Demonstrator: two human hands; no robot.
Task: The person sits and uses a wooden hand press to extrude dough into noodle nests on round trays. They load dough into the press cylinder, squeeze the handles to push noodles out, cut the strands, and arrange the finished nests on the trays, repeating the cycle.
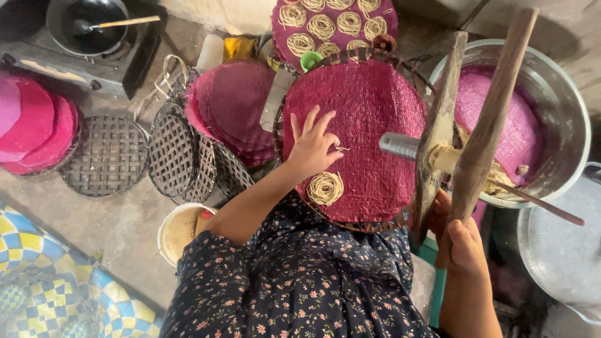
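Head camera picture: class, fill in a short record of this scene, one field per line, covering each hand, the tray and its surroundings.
Left hand: fingers spread, resting on the pink woven tray
Right hand: gripping the two wooden handles of the noodle press
On tray: one noodle coil near the front edge
Right of tray: metal basin lined with pink mat
Behind: second tray of noodle coils
Left: stacked woven racks

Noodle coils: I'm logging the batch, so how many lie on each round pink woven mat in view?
Near round pink woven mat, under the left hand: 1 pale noodle coil
Far round pink woven mat, at the top edge: 10 coils, top row partly cropped
Total: 11
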